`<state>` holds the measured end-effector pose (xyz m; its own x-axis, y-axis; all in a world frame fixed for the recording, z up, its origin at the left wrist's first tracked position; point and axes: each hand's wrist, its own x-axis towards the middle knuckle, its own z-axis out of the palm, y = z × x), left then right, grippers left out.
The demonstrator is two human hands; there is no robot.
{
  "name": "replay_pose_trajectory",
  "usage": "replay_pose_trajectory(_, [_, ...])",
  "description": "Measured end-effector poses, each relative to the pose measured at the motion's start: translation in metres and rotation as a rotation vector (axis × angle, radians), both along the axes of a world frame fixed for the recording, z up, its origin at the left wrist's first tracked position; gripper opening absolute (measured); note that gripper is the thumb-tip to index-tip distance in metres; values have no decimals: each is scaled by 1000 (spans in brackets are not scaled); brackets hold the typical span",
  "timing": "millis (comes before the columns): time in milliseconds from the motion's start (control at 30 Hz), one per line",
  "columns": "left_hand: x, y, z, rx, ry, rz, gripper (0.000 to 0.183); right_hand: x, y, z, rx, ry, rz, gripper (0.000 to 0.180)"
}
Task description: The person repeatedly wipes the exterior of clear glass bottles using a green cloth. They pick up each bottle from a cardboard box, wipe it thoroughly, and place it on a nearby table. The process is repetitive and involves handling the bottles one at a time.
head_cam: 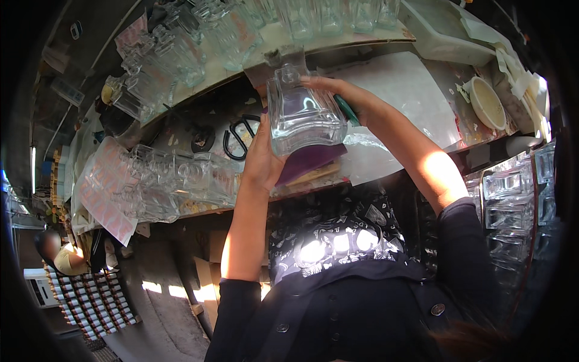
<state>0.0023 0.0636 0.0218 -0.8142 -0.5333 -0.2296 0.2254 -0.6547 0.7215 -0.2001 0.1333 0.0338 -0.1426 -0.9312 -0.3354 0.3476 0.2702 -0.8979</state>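
A clear square-shouldered glass bottle [307, 120] with a short neck is held tilted over the workbench, its thick base towards me. My left hand [267, 160] grips its left side, thumb along the glass. My right hand [348, 97] reaches over the right shoulder, fingertips close to the neck. A green flat tool [346, 110], perhaps a scraper, sits in that hand and is partly hidden by it. Under the bottle lies a purple sheet or pad [312, 163] on a wooden piece [319, 174]. Black-handled scissors [236, 140] lie left of the bottle.
Several glass bottles [181, 176] lie on the bench at left beside a pink-patterned sheet [108, 190]. More bottles [226, 34] line a raised shelf [325, 44]. White paper [407, 90], a bowl [487, 103] and a white tray [448, 38] are at right. Crated bottles [506, 203] flank me; a person [70, 260] is far left.
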Motion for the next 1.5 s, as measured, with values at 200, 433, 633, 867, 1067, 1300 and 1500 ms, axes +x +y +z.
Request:
replay_pose_trajectory(200, [-3,-12,-8,2,4,19,48,-2,-14,-8,11,0,5,50])
replay_pose_trajectory(433, [-9,-15,-2,10,-54,14,54,-8,-14,-19,17,3,-39,53])
replay_pose_trajectory(633, [-11,-21,-8,-112,-65,-14,43,-1,-4,3,89,124,-92,58])
replay_pose_trajectory(867, [-13,-13,-8,-31,-59,46,36,-46,27,-4,166,187,-159,64])
replay_pose_trajectory(1067, [-16,-10,-7,83,-61,13,38,-25,37,-6,129,179,-70,60])
replay_pose_trajectory(1300, [-14,-8,-2,85,-96,60,41,-16,35,-4,140,162,-32,57])
replay_pose_trajectory(1500, [-15,-6,4,71,-113,62,43,-33,53,-9,151,161,-66,62])
